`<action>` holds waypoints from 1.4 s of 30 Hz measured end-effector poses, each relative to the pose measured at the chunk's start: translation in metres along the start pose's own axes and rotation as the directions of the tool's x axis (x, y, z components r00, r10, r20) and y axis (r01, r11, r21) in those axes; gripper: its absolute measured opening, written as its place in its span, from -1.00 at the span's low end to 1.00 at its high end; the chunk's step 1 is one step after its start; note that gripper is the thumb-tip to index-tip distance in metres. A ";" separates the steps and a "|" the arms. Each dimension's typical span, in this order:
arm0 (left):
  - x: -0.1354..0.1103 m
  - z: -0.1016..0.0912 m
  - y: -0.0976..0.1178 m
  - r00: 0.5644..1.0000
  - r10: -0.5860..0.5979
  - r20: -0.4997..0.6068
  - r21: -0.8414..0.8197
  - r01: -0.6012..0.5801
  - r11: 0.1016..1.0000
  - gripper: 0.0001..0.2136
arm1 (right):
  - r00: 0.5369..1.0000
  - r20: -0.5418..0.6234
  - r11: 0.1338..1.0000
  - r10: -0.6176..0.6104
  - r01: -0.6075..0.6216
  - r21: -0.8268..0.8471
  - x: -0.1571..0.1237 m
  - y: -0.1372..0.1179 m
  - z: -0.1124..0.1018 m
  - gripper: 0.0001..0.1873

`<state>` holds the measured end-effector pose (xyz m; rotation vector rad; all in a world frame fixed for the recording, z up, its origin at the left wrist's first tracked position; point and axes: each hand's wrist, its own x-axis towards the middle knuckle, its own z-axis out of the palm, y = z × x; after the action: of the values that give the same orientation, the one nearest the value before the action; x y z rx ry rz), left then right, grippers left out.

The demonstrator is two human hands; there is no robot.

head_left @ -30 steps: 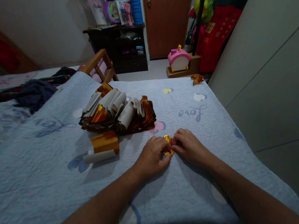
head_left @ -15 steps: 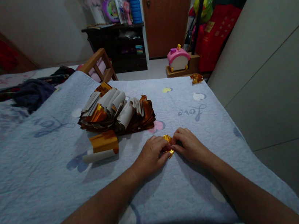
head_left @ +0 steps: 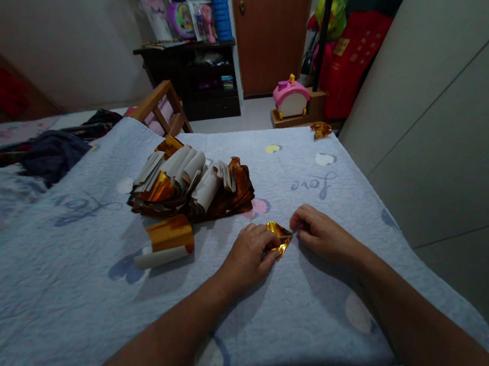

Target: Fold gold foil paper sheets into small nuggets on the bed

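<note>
A small folded piece of gold foil paper (head_left: 282,239) lies on the bed cover, shiny side showing, with a point toward the right. My left hand (head_left: 253,251) is closed on its left part, thumb and fingers pressing it down. My right hand (head_left: 323,234) is at the foil's pointed right end, fingers curled and thumb close to the index finger, pinching at the tip. The fingertips partly hide the contact. Left of my hands is a loose curled sheet of gold paper (head_left: 170,233) with a pale back. Behind it sits a big heap of similar gold sheets (head_left: 221,195).
The light blue patterned cover (head_left: 109,321) spreads under everything. A folded gold foil piece (head_left: 321,130) lies at the far right corner. Dark clothes (head_left: 54,154) are at the left. A pale cabinet (head_left: 455,137) borders the right side, and a pink toy (head_left: 291,97) stands beyond the far edge.
My right hand has moved a little to the right, and more of the gold foil shows between my hands, its point now visible. My left hand stays in place.
</note>
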<state>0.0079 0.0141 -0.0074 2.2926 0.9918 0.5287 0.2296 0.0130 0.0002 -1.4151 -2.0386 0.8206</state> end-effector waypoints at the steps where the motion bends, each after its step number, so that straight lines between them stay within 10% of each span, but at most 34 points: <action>1: 0.000 0.000 0.001 1.000 0.000 0.003 -0.001 0.000 1.000 -0.90 | 1.000 0.002 1.000 0.000 0.000 -0.005 0.000 -0.001 0.001 -0.77; 42: -0.004 -0.001 0.001 1.000 -0.007 -0.025 0.067 0.009 0.998 -0.97 | 0.998 0.009 0.975 -0.056 0.057 -0.216 -0.001 -0.009 0.017 -0.89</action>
<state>0.0054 0.0112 -0.0068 2.3451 1.0451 0.5284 0.2118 0.0067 -0.0049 -1.4617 -2.2145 0.5918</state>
